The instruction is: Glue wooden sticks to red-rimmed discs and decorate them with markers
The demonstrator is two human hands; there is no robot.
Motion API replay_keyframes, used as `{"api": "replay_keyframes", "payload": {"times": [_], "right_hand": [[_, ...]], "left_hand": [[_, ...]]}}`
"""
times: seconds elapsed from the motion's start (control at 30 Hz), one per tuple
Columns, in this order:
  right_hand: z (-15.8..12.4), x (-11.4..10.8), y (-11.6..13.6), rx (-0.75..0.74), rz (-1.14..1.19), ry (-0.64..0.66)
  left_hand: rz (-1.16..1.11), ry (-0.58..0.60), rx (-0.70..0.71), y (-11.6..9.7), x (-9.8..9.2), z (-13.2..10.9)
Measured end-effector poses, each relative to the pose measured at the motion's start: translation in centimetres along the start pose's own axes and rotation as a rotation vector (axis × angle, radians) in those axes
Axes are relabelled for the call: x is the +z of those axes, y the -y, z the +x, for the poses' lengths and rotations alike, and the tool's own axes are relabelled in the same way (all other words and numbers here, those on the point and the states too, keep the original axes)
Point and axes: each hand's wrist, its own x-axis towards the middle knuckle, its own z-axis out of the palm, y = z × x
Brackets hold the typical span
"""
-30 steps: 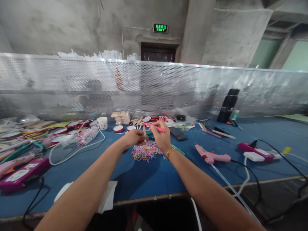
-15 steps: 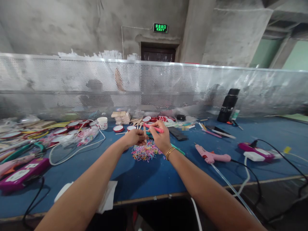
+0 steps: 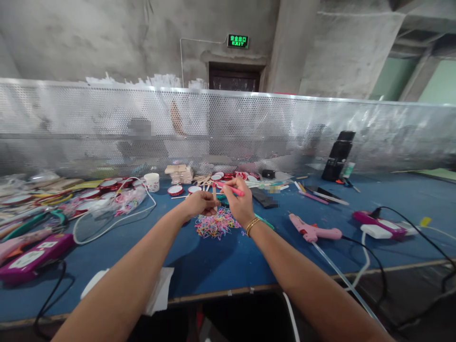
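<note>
Above the blue workbench top (image 3: 221, 266), the left hand (image 3: 198, 203) pinches one thin upright wooden craft stick (image 3: 214, 190), fingers closed on it; the right hand (image 3: 241, 205) grips one slim pink pen (image 3: 232, 189) beside it. Beneath lies one heap of tiny multicoloured elastic loops (image 3: 213, 226); one pink glue gun (image 3: 313, 232) rests rightward.

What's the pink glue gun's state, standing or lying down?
Lying down. The pink glue gun rests on its side on the blue table, a clear glue stick trailing from it toward the near edge.
</note>
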Motion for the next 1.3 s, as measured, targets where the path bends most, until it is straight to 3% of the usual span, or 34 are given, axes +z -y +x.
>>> {"api": "replay_keyframes", "payload": {"times": [0.1,0.27,0.43,0.6,0.77,0.93,1.1,1.3], "right_hand": [[-0.03,0.04,-0.08,0.0,-0.005,0.046],[-0.06,0.04,-0.09,-0.011,-0.024,-0.017],[-0.06,0.05,-0.14,0.002,-0.014,0.053],[0.03,0.01,-0.2,-0.016,-0.035,-0.013],[-0.09,0.06,-0.2,0.0,-0.02,0.06],[-0.04,0.06,-0.2,-0.009,-0.008,-0.012],[-0.09,0.14,-0.26,0.009,0.011,0.067],[0.01,-0.01,-0.21,-0.015,-0.012,-0.006]], "left_hand": [[-0.008,0.004,-0.002,-0.09,0.03,-0.01],[-0.008,-0.004,-0.016,-0.27,0.07,-0.06],[-0.007,-0.004,-0.012,-0.21,0.04,-0.05],[-0.002,-0.007,-0.02,-0.23,0.09,-0.06],[0.011,-0.011,-0.01,-0.34,0.2,-0.15],[0.012,-0.005,-0.014,-0.18,0.11,-0.03],[0.055,0.003,-0.003,-0.2,0.08,-0.1],[0.08,-0.008,0.007,-0.06,0.01,-0.03]]}}
